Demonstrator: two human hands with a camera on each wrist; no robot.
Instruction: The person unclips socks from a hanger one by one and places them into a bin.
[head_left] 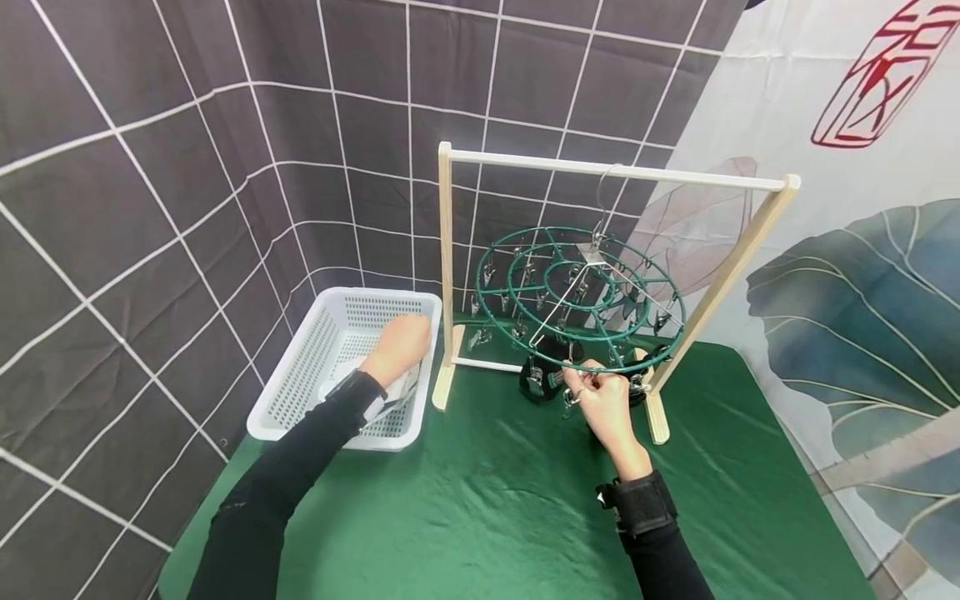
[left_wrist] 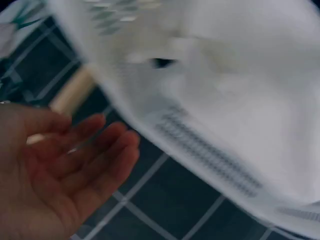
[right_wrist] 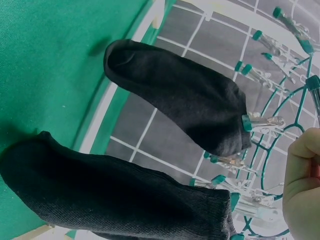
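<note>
My left hand [head_left: 402,346] is above the right side of a white plastic basket [head_left: 262,417]. In the left wrist view its fingers are loosely bent with nothing between them, beside the basket's rim. My right hand [head_left: 606,408] pinches the front edge of a round green clip hanger [head_left: 495,343]; whether the fingertips are on the rim or a clip is hidden. Clips hang around the hanger's rings. Two black socks hang from clips: a shorter sock [right_wrist: 175,92] and a longer sock [right_wrist: 120,192] in the right wrist view. White cloth [left_wrist: 245,120] lies in the basket.
A wooden stand [head_left: 447,250] with a white top bar [head_left: 525,160] carries the hanger by its hook. Green cloth [head_left: 465,508] covers the table. A dark gridded curtain [head_left: 360,192] stands behind and to the left, with a printed white cloth [head_left: 810,200] on the right.
</note>
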